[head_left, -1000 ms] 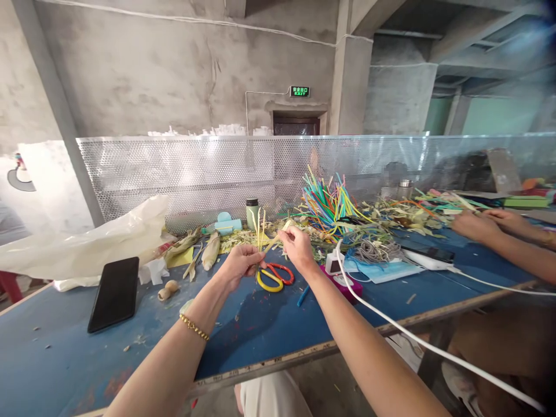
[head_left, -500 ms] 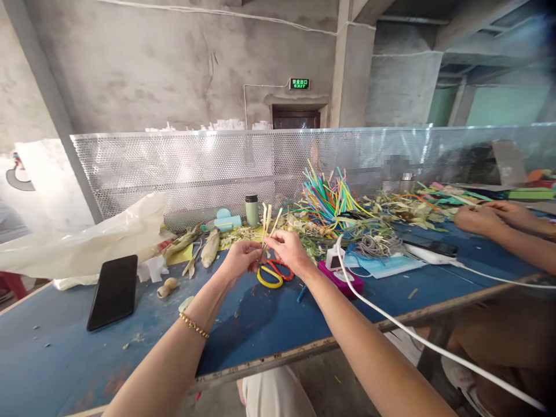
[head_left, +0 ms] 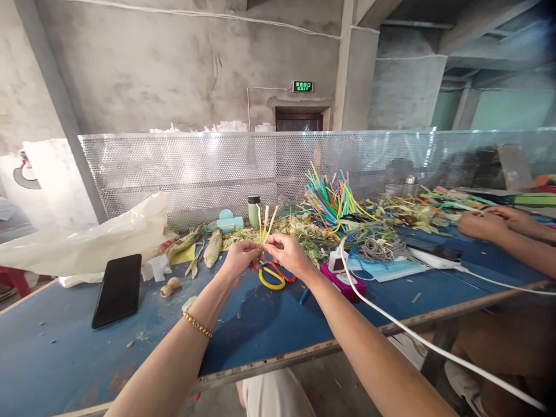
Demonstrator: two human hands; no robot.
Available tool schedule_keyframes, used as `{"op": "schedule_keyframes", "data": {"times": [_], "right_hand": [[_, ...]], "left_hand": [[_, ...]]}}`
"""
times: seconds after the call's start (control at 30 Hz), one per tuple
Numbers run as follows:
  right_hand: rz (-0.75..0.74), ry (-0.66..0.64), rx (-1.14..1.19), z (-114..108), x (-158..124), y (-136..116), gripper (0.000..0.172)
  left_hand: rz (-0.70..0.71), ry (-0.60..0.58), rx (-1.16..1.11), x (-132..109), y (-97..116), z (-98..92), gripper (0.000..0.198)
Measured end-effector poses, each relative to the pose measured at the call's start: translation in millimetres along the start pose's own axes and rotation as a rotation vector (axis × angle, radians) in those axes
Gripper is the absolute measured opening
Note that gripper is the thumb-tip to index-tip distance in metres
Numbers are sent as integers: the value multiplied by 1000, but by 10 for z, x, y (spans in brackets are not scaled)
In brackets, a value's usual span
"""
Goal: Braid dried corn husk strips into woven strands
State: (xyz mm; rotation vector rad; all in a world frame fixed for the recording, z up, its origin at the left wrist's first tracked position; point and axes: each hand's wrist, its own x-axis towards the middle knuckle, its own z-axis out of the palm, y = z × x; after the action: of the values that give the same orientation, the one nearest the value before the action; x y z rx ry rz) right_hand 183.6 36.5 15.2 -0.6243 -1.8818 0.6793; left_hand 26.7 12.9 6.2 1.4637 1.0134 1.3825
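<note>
My left hand (head_left: 240,259) and my right hand (head_left: 284,252) meet above the blue table (head_left: 269,330). Both pinch the base of a few thin pale-yellow strips (head_left: 266,223) that stand upright and fan out at the top. Just below my hands lie scissors with one yellow and one red handle (head_left: 273,277). A gold bracelet sits on my left wrist. Behind my hands is a pile of dried husk scraps (head_left: 304,229) and a bundle of coloured strips (head_left: 332,200).
A black phone (head_left: 117,288) lies at the left beside a crumpled plastic bag (head_left: 95,237). A white cable (head_left: 417,336) runs from a pink device (head_left: 343,277) off the table's right edge. Another person's hands (head_left: 490,223) work at the right. A perforated metal screen (head_left: 182,168) backs the table.
My right hand has drawn in from the outer strip to meet my left hand. The strips, spread apart before, now stand gathered in one upright bunch.
</note>
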Motion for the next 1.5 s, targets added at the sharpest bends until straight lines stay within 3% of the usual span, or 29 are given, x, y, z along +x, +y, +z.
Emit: {"op": "schedule_keyframes", "data": {"times": [0.07,0.17,0.3,0.53,0.8,0.93,1.17,1.37,1.5], "right_hand": [[-17,27,-9,10,10,12,20],[0,169,-22,6,25,34,22],[69,269,37,-20,28,23,26],[90,230,115,-35,22,-23,28],[126,85,175,-7,12,68,31],[129,85,145,3,25,126,32],[100,-30,42,12,49,92,35],[164,-9,-62,193,-17,14,40],[157,-41,-68,431,-90,-4,38]], "left_hand": [[30,33,39,-3,9,9,16],[97,51,105,-8,24,9,25],[120,9,200,3,7,3,18],[137,2,238,33,-56,1,12],[160,-53,205,26,-33,-1,19],[161,-22,190,39,-39,-15,10],[93,-35,154,23,26,-32,3],[-58,-93,235,-162,211,-105,12],[-88,-52,211,-379,188,-249,8]]}}
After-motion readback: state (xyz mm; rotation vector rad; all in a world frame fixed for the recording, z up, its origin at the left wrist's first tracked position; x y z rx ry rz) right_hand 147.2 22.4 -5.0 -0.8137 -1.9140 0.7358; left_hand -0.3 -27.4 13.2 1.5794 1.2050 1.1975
